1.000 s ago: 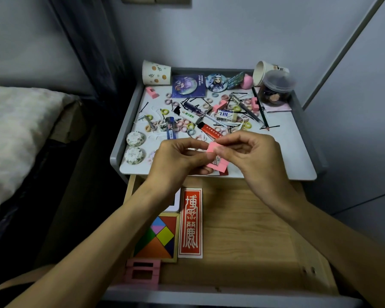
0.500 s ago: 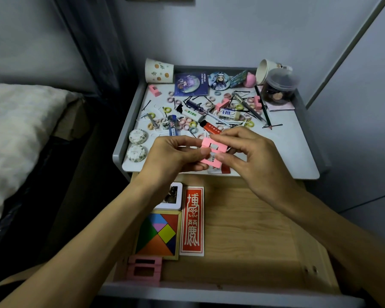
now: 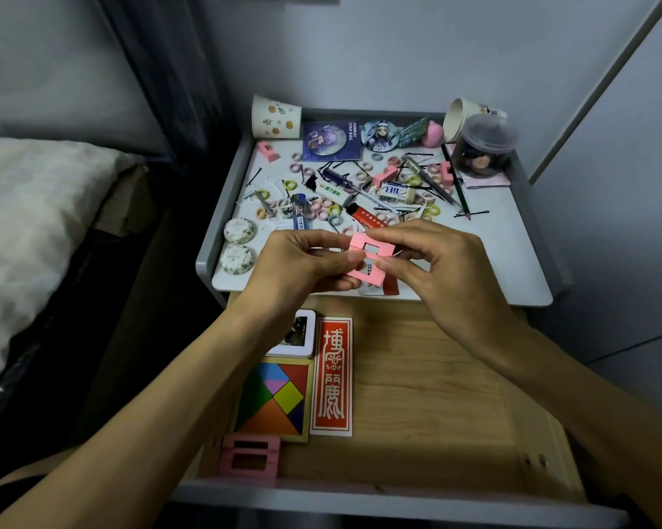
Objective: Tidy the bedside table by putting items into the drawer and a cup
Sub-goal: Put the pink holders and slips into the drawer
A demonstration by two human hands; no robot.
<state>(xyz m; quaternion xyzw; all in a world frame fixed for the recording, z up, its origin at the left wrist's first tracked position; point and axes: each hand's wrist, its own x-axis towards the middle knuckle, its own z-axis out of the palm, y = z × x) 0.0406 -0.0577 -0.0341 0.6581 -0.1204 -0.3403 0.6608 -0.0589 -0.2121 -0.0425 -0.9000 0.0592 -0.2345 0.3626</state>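
While the grey worktop point(image 3: 493, 253) stands over an open pale wooden drawer point(image 3: 417, 376), left hand point(image 3: 298, 261) and right hand point(image 3: 444, 269) held above the worktop's front edge, white spotted paper cup point(image 3: 274, 118) tipped at back left, pink two-windowed frame point(image 3: 361, 243) pinched between both hands.

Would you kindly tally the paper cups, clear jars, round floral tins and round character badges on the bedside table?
Paper cups: 2
Clear jar: 1
Round floral tins: 2
Round character badges: 2
Total: 7
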